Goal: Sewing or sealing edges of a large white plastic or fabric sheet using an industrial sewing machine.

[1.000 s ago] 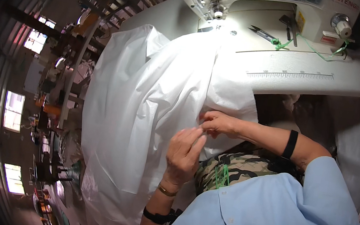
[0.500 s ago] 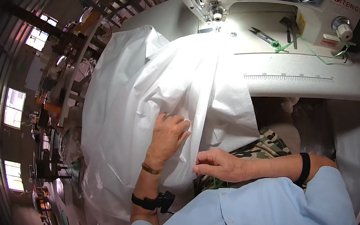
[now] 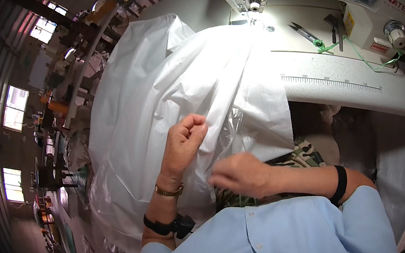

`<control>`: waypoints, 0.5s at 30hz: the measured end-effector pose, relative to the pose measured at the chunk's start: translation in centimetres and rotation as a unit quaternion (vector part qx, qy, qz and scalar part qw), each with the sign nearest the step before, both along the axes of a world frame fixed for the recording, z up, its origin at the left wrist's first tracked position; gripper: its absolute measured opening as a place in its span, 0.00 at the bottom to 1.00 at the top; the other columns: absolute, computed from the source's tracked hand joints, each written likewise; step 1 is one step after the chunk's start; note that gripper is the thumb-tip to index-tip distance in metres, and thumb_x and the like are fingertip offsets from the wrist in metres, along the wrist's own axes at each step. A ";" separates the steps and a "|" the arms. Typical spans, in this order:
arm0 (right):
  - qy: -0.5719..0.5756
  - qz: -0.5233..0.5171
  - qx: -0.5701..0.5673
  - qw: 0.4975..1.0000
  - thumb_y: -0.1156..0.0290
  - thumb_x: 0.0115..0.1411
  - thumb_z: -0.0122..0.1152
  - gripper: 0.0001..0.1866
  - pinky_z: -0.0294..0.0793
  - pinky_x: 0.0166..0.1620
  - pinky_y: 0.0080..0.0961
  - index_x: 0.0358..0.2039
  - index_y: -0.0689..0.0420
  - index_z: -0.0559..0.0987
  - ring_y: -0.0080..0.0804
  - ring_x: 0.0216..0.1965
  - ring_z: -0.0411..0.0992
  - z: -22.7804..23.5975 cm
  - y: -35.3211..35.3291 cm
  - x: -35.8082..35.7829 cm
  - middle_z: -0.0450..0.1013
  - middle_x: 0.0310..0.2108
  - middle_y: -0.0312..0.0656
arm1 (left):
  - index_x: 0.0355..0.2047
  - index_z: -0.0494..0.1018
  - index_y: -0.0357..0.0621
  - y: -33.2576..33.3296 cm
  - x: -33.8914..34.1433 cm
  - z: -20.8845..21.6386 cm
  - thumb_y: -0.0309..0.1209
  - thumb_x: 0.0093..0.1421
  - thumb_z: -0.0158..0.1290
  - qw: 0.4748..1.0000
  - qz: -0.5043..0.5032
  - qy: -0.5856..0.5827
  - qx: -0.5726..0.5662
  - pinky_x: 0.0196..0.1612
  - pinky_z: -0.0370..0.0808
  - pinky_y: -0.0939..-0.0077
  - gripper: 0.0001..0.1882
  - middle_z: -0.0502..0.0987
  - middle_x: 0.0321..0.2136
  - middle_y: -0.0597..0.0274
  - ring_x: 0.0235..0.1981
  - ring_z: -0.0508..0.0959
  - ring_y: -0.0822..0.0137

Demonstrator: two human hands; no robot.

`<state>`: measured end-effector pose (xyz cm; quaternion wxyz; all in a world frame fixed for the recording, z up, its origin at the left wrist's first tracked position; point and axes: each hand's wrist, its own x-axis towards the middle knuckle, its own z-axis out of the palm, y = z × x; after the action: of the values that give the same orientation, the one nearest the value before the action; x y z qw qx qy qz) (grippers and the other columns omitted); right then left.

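A large white woven-plastic sheet (image 3: 138, 94) spreads in folds from under the sewing machine's (image 3: 356, 23) needle area down toward my lap. My left hand (image 3: 185, 137) is closed, thumb and fingers pinching a long fold of the sheet. A shiny clear film (image 3: 233, 123) shows along the right side of that fold. My right hand (image 3: 243, 173) hovers beside the fold, to the right of my left hand; motion smears its fingers, so I cannot make out whether they hold anything.
Thread snips (image 3: 306, 34) with green cord and a dark flat-ended tool (image 3: 332, 27) lie on the machine bed. A printed ruler scale (image 3: 330, 82) runs along the table front. An opening (image 3: 343, 131) lies right of the sheet. Racks and windows fill the left background.
My left hand has lifted slightly away from me and its fingers have pinched together on the fold. My right hand has moved a little left and away from me. The view has shifted slightly.
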<state>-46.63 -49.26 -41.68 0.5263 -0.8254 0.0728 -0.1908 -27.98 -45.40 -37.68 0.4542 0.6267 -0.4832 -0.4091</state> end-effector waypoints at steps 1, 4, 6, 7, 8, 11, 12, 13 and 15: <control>-0.036 -0.077 0.038 0.996 0.63 0.62 0.59 0.14 0.76 0.33 0.39 0.27 0.61 0.76 0.50 0.26 0.75 0.0 -0.5 0.0 0.75 0.23 0.45 | 0.42 0.74 0.35 -0.1 0.2 0.4 0.28 0.68 0.53 1.000 -0.010 0.002 -0.001 0.26 0.62 0.88 0.08 0.68 0.23 0.77 0.24 0.63 0.86; -0.093 -0.201 0.204 0.954 0.60 0.65 0.59 0.18 0.75 0.29 0.30 0.24 0.59 0.74 0.35 0.23 0.74 -1.7 -2.4 0.1 0.73 0.20 0.39 | 0.36 0.73 0.39 -0.6 -0.1 0.9 0.30 0.69 0.52 1.000 -0.004 0.010 -0.011 0.25 0.60 0.89 0.07 0.69 0.23 0.78 0.23 0.63 0.87; -0.113 -0.246 0.331 0.904 0.57 0.66 0.58 0.19 0.74 0.27 0.26 0.24 0.59 0.73 0.27 0.22 0.73 -3.2 -3.0 0.1 0.72 0.20 0.36 | 0.33 0.73 0.43 -0.9 -0.1 1.3 0.31 0.68 0.52 0.999 0.003 -0.024 -0.032 0.22 0.55 0.89 0.07 0.67 0.21 0.81 0.20 0.60 0.88; -0.102 -0.265 0.385 0.878 0.55 0.67 0.57 0.19 0.73 0.28 0.23 0.27 0.58 0.74 0.24 0.23 0.71 -3.8 -3.1 0.0 0.71 0.22 0.34 | 0.31 0.72 0.43 -1.1 -0.3 1.6 0.30 0.68 0.53 0.999 0.008 -0.034 -0.027 0.22 0.55 0.89 0.08 0.66 0.19 0.81 0.19 0.59 0.88; -0.090 -0.283 0.438 0.848 0.52 0.69 0.56 0.20 0.72 0.29 0.19 0.30 0.57 0.74 0.20 0.23 0.70 -4.3 -3.1 -0.1 0.70 0.24 0.33 | 0.31 0.72 0.43 -1.3 -0.5 1.8 0.30 0.68 0.53 0.999 0.009 -0.033 -0.025 0.22 0.55 0.89 0.08 0.66 0.19 0.81 0.19 0.59 0.88; -0.038 -0.310 0.464 0.829 0.50 0.67 0.57 0.21 0.71 0.30 0.18 0.34 0.57 0.74 0.21 0.24 0.70 -3.6 -1.5 0.8 0.70 0.26 0.34 | 0.31 0.74 0.40 -1.3 -0.8 1.5 0.28 0.65 0.56 1.000 0.027 -0.002 0.005 0.22 0.56 0.90 0.06 0.69 0.20 0.79 0.21 0.62 0.89; -0.026 -0.328 0.464 0.822 0.49 0.67 0.58 0.21 0.71 0.30 0.17 0.34 0.57 0.74 0.20 0.25 0.70 -3.4 -1.3 1.0 0.71 0.27 0.35 | 0.31 0.74 0.39 -1.5 -1.0 1.1 0.28 0.65 0.57 0.999 0.035 0.008 -0.005 0.22 0.57 0.90 0.06 0.69 0.20 0.79 0.21 0.63 0.89; -0.026 -0.328 0.464 0.822 0.49 0.67 0.58 0.21 0.71 0.30 0.17 0.34 0.57 0.74 0.20 0.25 0.70 -3.2 -1.3 1.1 0.71 0.27 0.35 | 0.30 0.74 0.39 -1.6 -1.1 0.8 0.27 0.64 0.58 0.999 0.043 0.017 -0.016 0.23 0.58 0.91 0.06 0.70 0.20 0.78 0.21 0.64 0.89; 0.007 -0.297 0.491 0.819 0.56 0.67 0.60 0.17 0.71 0.29 0.15 0.33 0.59 0.73 0.19 0.29 0.72 -2.8 -1.4 1.1 0.71 0.26 0.34 | 0.30 0.74 0.39 -1.7 -1.2 0.6 0.27 0.64 0.58 0.999 0.035 0.007 -0.023 0.23 0.59 0.91 0.06 0.71 0.20 0.78 0.22 0.65 0.89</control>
<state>-45.58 -50.70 -44.48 0.7791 -0.3971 0.4024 -0.2708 -29.20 -47.13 -37.07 0.4859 0.6302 -0.4670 -0.3857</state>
